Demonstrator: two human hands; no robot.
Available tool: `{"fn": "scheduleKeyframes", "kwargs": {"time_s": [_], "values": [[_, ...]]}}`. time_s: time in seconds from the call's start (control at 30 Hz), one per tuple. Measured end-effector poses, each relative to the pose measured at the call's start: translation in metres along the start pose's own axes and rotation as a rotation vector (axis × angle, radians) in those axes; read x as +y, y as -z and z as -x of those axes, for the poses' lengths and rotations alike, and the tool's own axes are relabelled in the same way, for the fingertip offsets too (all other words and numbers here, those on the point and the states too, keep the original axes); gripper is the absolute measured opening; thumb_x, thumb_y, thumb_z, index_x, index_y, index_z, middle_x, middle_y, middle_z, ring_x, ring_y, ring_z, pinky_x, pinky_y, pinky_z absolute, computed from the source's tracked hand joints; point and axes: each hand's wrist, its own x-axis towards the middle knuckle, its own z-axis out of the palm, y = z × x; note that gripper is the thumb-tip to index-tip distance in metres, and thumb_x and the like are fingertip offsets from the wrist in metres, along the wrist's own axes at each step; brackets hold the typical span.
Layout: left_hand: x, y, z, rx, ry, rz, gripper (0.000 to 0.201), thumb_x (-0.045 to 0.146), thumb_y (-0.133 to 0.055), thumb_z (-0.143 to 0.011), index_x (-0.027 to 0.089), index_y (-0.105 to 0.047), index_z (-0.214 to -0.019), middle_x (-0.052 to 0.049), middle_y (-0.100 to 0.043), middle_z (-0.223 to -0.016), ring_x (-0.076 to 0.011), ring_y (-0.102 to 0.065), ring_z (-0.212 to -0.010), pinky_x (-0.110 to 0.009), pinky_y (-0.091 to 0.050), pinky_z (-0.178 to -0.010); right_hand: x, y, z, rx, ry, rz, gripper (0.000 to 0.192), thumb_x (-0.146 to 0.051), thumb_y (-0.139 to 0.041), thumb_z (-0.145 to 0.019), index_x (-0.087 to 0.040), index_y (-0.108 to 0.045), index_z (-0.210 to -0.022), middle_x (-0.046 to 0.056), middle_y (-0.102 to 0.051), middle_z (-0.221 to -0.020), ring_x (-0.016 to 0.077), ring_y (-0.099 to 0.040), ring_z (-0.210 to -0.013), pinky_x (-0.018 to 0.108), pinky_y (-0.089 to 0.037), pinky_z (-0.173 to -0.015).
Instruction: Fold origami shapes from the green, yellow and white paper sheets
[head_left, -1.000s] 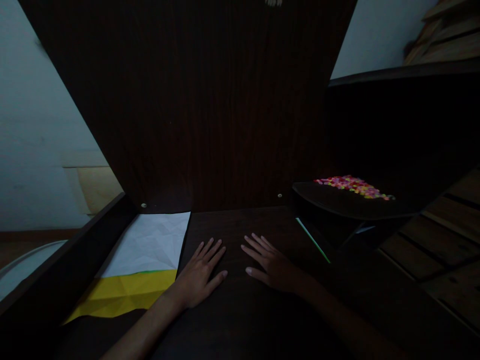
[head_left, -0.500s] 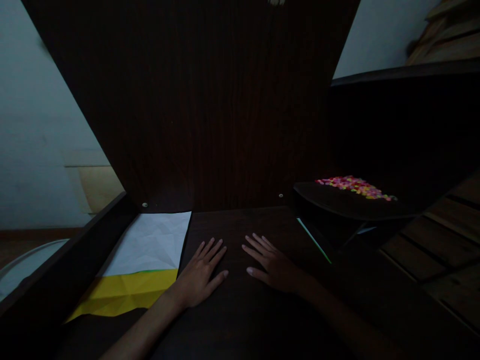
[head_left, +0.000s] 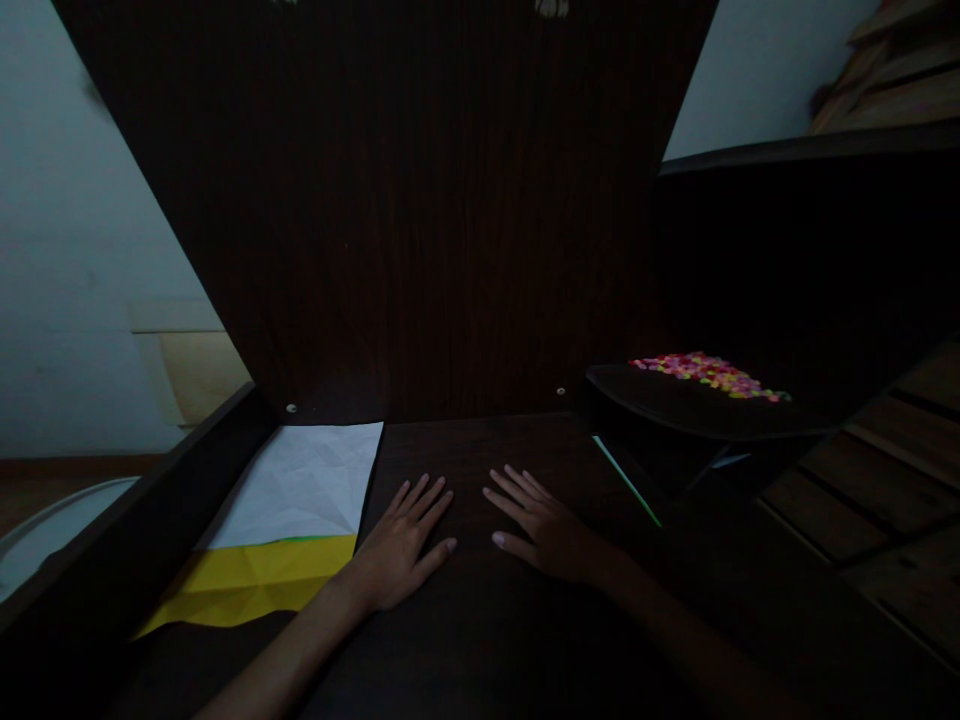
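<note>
While both palms lie flat on the dark desk (head_left: 487,640), fingers spread, gripping nothing, left hand (head_left: 397,555) sits just beside the paper sheets (head_left: 292,520). White sheet (head_left: 304,480) is creased, overlapping a yellow sheet (head_left: 255,585) at desk's left edge. Right hand (head_left: 544,530) rests apart, near centre.

Yellow paper (head_left: 247,590) partly under white sheet (head_left: 300,480)

Dark matt wood-grain desk (head_left: 480,620), creased paper (head_left: 300,480)
</note>
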Motion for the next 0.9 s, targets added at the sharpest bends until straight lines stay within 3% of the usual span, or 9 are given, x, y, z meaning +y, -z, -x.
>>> {"fn": "scheduleKeyframes", "kwargs": {"time_s": [0.17, 0.9], "values": [[-0.0033, -0.0037, 0.0007, 0.043, -0.026, 0.006, 0.06, 0.052, -0.039, -0.1, 0.026, -0.03, -0.153, -0.008, -0.029, -0.159, -0.0299, -0.021, -0.148, -0.056, -0.024, -0.118, 0.0015, -0.001, 0.0002, -0.009, -0.006, 0.003, 0.064, -0.054, -0.046, -0.098, -0.024, -0.032, -0.152, 0.008, -0.022, -0.161, 0.0281, -0.013, -0.15, 0.053, -0.016, -0.121], [0.0006, 0.0005, -0.0005, 0.004, 0.004, 0.001, 0.061, 0.054, -0.037, -0.099, 0.023, -0.034, -0.151, -0.009, -0.031, -0.159, -0.0307, -0.023, -0.148, -0.057, -0.025, -0.117, 0.0012, -0.002, 0.0009, 0.004, 0.003, 0.033, 0.064, -0.053, -0.045, -0.098, -0.023, -0.032, -0.152, 0.008, -0.023, -0.161, 0.0274, -0.013, -0.15, 0.052, -0.016, -0.121]]}}
